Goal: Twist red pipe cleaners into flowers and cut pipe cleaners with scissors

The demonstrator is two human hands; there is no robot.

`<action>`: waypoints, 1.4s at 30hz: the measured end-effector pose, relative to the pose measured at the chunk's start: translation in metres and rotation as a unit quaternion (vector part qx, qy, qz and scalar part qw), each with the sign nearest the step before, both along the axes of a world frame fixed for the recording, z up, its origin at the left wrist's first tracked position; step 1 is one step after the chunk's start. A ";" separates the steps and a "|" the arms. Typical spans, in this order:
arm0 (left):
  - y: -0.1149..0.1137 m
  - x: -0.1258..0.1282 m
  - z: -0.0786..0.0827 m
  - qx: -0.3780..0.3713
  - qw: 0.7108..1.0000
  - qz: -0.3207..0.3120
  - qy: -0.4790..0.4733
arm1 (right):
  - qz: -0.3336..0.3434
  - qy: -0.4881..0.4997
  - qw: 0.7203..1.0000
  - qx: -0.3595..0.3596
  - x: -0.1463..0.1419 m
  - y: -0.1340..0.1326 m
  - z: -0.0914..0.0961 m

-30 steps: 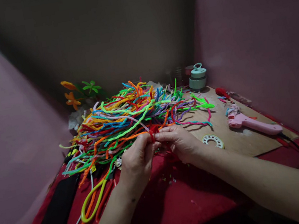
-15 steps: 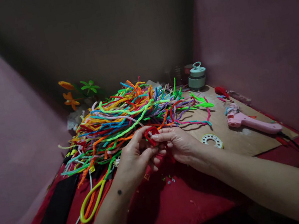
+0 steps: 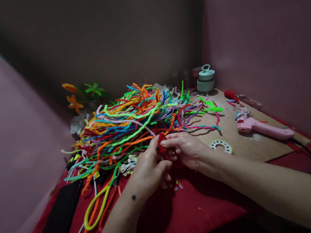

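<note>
A red pipe cleaner point(image 3: 162, 143), bent into a small loop, is held between my two hands above the front of the table. My left hand point(image 3: 153, 164) pinches it from the left, its thumb curled beneath. From the right, my right hand point(image 3: 186, 149) grips the same piece with thumb and forefinger. The loop looks narrow, seen nearly edge-on, and its lower part is hidden by my fingers. Just behind my hands lies a big heap of coloured pipe cleaners point(image 3: 131, 116).
On the wooden board point(image 3: 250, 146) lie a white ring-shaped spool point(image 3: 221, 146) and a pink glue gun point(image 3: 267, 127) with a black cord. A green lidded jar point(image 3: 205, 79) stands behind. Left are a yellow loop point(image 3: 86, 219), a black strip point(image 3: 53, 231) and orange flowers point(image 3: 74, 104).
The red loop has turned from facing me to nearly edge-on. My left hand has shifted slightly right and down, uncovering a bundle of pale stems behind it.
</note>
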State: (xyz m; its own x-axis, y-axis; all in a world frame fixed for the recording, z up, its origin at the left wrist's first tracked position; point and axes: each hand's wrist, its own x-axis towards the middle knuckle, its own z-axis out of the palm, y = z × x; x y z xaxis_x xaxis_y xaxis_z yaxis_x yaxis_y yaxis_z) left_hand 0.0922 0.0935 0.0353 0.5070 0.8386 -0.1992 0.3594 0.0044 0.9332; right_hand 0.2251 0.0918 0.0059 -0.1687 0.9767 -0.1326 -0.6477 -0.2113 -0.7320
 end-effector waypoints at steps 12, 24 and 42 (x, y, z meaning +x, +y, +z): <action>0.008 -0.007 0.000 -0.072 0.995 -0.041 -0.050 | -0.055 -0.025 0.998 0.000 0.000 -0.001 0.003; 0.009 0.000 -0.011 -0.090 0.978 0.029 -0.188 | -0.070 -0.057 0.995 0.049 0.003 -0.004 0.006; 0.002 -0.001 -0.001 -0.073 0.980 0.027 -0.184 | -0.071 -0.107 0.989 0.072 0.011 0.005 0.004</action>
State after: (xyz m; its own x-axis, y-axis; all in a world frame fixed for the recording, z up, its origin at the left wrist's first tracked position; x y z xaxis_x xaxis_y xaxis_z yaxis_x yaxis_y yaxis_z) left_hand 0.0910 0.0953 0.0338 0.5219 0.8429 -0.1309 -0.0063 0.1572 0.9875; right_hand 0.2357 0.0972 0.0094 -0.0118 0.9999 -0.0076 -0.4901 -0.0124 -0.8716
